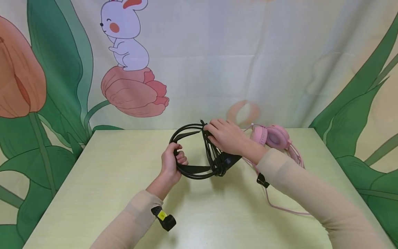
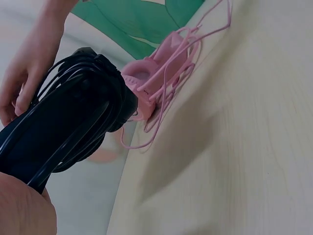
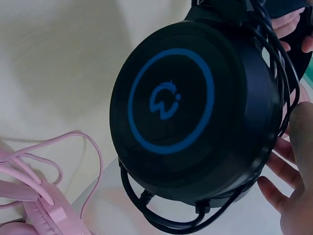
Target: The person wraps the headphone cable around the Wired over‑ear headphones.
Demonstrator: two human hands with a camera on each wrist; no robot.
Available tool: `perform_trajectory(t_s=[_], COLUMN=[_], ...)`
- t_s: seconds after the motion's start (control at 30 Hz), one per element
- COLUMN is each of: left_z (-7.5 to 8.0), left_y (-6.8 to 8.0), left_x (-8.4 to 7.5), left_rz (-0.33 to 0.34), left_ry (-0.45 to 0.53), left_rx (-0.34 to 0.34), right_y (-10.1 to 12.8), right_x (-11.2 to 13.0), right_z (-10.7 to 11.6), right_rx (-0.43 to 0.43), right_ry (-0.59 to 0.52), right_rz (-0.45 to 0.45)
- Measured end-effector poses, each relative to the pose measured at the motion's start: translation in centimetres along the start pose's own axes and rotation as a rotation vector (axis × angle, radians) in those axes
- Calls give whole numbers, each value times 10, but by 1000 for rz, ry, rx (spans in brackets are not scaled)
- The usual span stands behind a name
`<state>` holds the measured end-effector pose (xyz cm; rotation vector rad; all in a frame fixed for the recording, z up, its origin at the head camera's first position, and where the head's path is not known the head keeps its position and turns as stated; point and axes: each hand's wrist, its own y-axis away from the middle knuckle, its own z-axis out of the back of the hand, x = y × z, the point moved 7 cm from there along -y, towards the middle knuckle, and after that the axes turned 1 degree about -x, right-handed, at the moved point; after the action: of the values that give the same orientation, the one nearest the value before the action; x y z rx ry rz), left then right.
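Black headphones (image 1: 194, 169) are held above the table, with their black cable (image 1: 209, 150) wound in several loops around the ear cups. My left hand (image 1: 170, 162) grips the headband on its left side, fingers curled round it. At the upper end of the ear cups, my right hand (image 1: 225, 136) holds the wound cable with its fingers. One ear cup (image 3: 171, 103) faces the right wrist camera and bears a blue ring and logo. The right fingertips (image 3: 281, 169) lie against its far side. In the left wrist view, the cable loops (image 2: 93, 73) cover the ear cups.
Pink headphones (image 1: 275, 136) lie at the back right of the pale table (image 1: 109, 180), behind my right forearm. Their pink cord (image 1: 286, 209) trails toward the front right. A printed curtain (image 1: 202, 69) hangs along the table's back edge.
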<state>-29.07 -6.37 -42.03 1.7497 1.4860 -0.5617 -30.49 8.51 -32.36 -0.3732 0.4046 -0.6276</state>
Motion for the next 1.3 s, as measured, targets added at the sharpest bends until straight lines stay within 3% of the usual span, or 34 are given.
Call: perform_trajectory(t_s=[0.17, 0.47, 0.8, 1.1, 1.3], left_z=[-1, 4, 6, 5, 5], left_y=[1, 1, 2, 3, 2], left_x=[-1, -1, 2, 4, 5], left_rz=[1, 2, 12, 23, 22], left_ry=[28, 67, 75, 79, 78], left_rx=[-22, -67, -70, -61, -62], right_y=[-3, -4, 3, 9, 14], right_x=[-5, -7, -5, 3, 10], right_z=[1, 5, 0, 2, 3], right_rx=[32, 23, 77, -79, -145], right_ry=[-38, -135, -145, -52, -49], right_rz=[-47, -55, -61, 28, 68])
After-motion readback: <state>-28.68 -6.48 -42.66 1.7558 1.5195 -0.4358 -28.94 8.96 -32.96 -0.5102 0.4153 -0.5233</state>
